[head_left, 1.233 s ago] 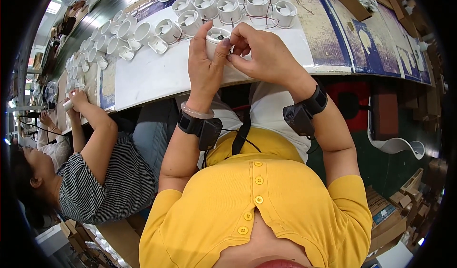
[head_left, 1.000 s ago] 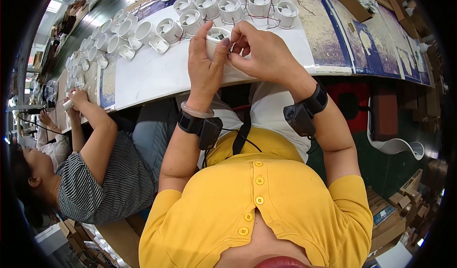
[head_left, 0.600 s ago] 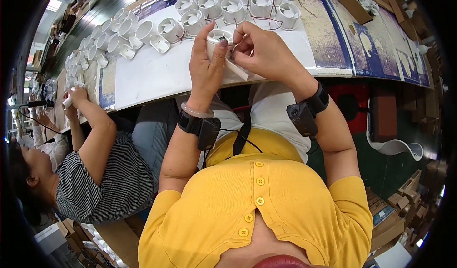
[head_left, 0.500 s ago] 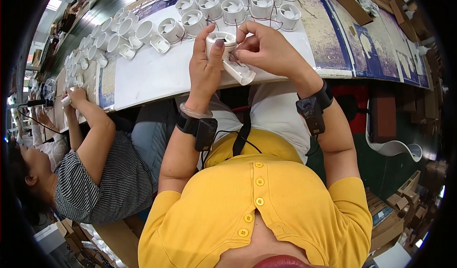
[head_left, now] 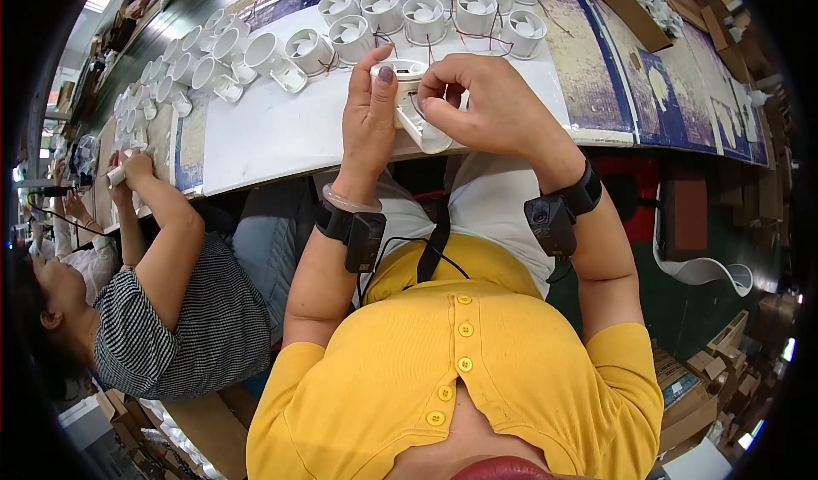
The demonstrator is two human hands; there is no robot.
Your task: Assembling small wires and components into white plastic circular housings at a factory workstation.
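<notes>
My left hand (head_left: 368, 113) is wrapped round a white plastic fan housing (head_left: 423, 139), its thumb pressed on the round body. The housing's trough-like open handle points down toward me, over the table's front edge. At the top of that handle, my right hand (head_left: 494, 109) has its fingers curled in a pinch. A thin dark wire (head_left: 415, 99) runs from the housing to these fingertips, which are partly hidden. Just beyond my hands stand several white round fan units (head_left: 350, 38) with bladed wheels inside and red and dark wires trailing out.
White housings with handles (head_left: 260, 51) lie in rows at the left of the white-topped table (head_left: 273, 130). A co-worker (head_left: 179, 309) in a checked shirt sits at my left, handling a white part. A cardboard tray (head_left: 630, 7) stands at the far right.
My right hand has shifted slightly right and lower, its wrist turned and fingers more curled. The housing has tipped a little in my left hand, which stays closed round it.
</notes>
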